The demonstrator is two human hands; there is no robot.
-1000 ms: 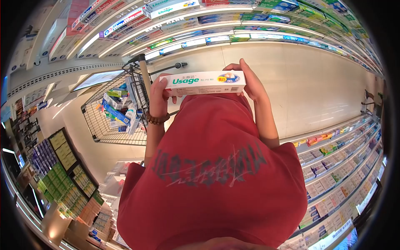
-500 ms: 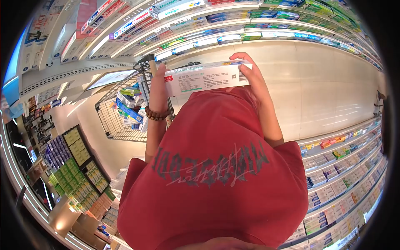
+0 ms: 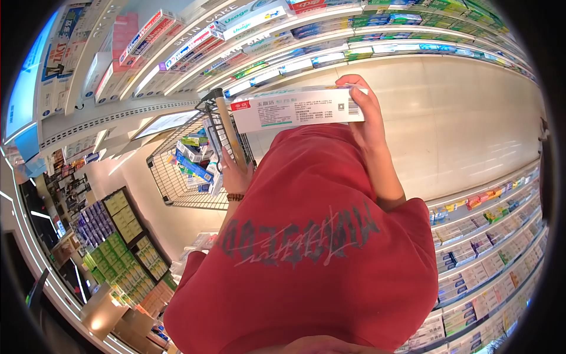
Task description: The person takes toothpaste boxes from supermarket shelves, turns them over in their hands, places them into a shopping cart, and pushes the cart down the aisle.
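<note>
A long white carton (image 3: 300, 111) with a red label, printed text and a barcode is held lengthwise in front of my chest. My right hand (image 3: 365, 106) grips its right end, with the thumb on the printed face and the fingers over the top edge. The carton's left end is free of my hands. My left hand (image 3: 237, 177), with a beaded bracelet on the wrist, is lower down at the handle (image 3: 231, 133) of a shopping cart. It appears closed around the handle, though most of its fingers are hidden.
The cart's wire basket (image 3: 171, 197) stands to the left with several boxes (image 3: 194, 165) in it. Shelves of packaged goods (image 3: 330, 29) run along the front, and more shelves (image 3: 477, 259) stand at right. Stacked green and purple boxes (image 3: 115, 259) are at the lower left.
My left hand has let go of the carton's left end and dropped to the cart handle. My right hand still holds the carton. The whole view has shifted slightly.
</note>
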